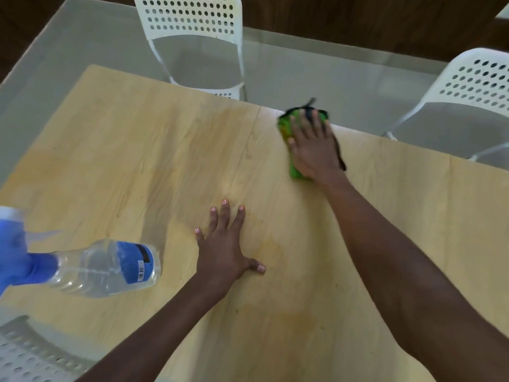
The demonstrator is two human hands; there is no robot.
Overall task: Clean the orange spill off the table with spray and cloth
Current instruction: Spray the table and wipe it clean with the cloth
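Observation:
A faint orange stain [275, 249] marks the light wooden table [124, 150] near its middle, with more orange smearing toward the near edge. My left hand [228, 244] lies flat on the table just left of the stain, fingers straight and spread. My right hand [314, 146] presses a green and black cloth [286, 125] onto the table near the far edge, fingers extended over it. A clear spray bottle [104, 268] with a blue label and blue trigger head stands at the left edge, apart from both hands.
A white perforated chair [192, 31] stands beyond the far edge, and a second one [468, 92] sits at the far right. Part of a third chair [24, 354] shows at the bottom left. Grey floor surrounds the table.

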